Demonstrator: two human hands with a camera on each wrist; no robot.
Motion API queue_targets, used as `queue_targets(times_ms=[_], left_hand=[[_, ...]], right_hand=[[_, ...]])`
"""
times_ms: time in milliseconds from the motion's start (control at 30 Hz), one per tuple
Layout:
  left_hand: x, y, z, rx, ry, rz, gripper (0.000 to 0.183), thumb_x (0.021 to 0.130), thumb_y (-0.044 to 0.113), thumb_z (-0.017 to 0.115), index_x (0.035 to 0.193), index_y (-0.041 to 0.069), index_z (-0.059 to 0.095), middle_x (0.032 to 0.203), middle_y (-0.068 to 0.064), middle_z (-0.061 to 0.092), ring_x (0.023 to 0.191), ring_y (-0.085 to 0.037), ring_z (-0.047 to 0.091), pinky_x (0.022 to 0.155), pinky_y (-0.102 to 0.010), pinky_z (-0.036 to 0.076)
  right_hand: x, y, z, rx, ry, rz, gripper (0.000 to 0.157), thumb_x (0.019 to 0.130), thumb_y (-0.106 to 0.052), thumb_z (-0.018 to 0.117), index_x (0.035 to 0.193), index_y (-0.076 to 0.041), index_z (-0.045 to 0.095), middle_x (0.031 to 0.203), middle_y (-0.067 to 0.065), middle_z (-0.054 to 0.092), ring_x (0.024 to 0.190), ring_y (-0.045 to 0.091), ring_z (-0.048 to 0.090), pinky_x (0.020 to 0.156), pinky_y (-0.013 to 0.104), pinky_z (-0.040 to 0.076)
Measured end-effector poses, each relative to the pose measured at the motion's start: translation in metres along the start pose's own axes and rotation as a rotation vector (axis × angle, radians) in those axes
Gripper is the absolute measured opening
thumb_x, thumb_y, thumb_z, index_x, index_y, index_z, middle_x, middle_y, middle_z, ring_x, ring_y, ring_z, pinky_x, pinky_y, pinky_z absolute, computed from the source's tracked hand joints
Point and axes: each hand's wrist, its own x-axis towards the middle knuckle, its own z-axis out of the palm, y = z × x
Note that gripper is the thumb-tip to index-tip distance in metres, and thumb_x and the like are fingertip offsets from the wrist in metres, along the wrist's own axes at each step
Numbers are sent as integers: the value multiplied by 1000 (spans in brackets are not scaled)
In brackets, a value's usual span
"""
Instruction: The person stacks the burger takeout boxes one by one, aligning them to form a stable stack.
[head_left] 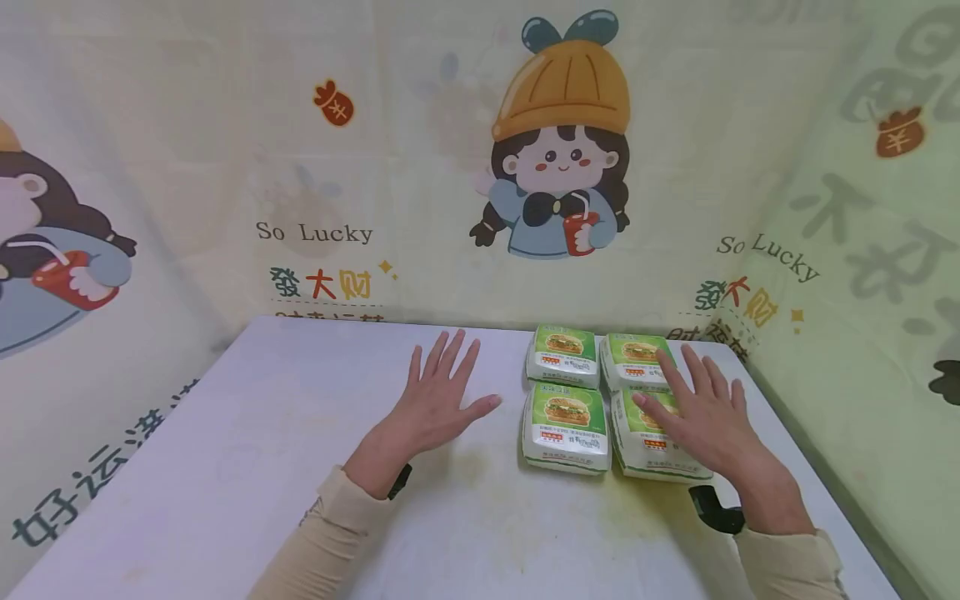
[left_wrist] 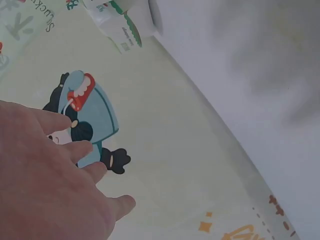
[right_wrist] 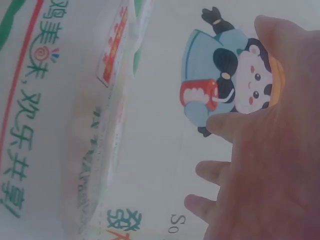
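Two rows of green-and-white burger boxes stand on the table, two in each row. In the back row are the left box (head_left: 564, 357) and the right box (head_left: 633, 360); in front are the left box (head_left: 567, 429) and the right box (head_left: 652, 442). Over the right-hand pair my right hand (head_left: 708, 417) is held with fingers spread, partly hiding those boxes. My left hand (head_left: 431, 404), also spread and holding nothing, is left of the boxes. In the right wrist view a box side (right_wrist: 55, 125) with green lettering appears close beside the hand.
A white table (head_left: 225, 467) carries the boxes near its back edge. Behind and at both sides hangs a cream printed cloth (head_left: 420, 167) with cartoon figures and lettering. Dark wrist straps (head_left: 716, 510) show at the cuffs of beige sleeves (head_left: 322, 533).
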Motion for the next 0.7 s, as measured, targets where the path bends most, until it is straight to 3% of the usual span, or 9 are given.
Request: queue_targets(times_ms=[367,567,700], left_hand=[[1,7,8,-48,1,39,92,94,72,38,161,17,8,168,-6,-3,155,-29,-7,121,-60,-5],[4,9,12,-61,40,93,91,94,70,41,161,20,6,169,-4,1,156,-25,-3,123,-59,0],[5,11,15,-125,56,125,90,94,65,47,161,20,6,168,-3,4,156,-23,1,124,-56,5]], right_hand=[[-1,6,3,51,1,-20,86,97,-60,46,161,-16,10,165,23,-2,147,54,0,106,80,0],[0,14,4,102,12,-57,82,99,-53,47,160,-11,12,163,27,3,144,57,5,107,77,7],[-2,21,8,153,9,-45,82,99,-51,49,159,-9,13,162,28,6,142,58,9,105,76,13]])
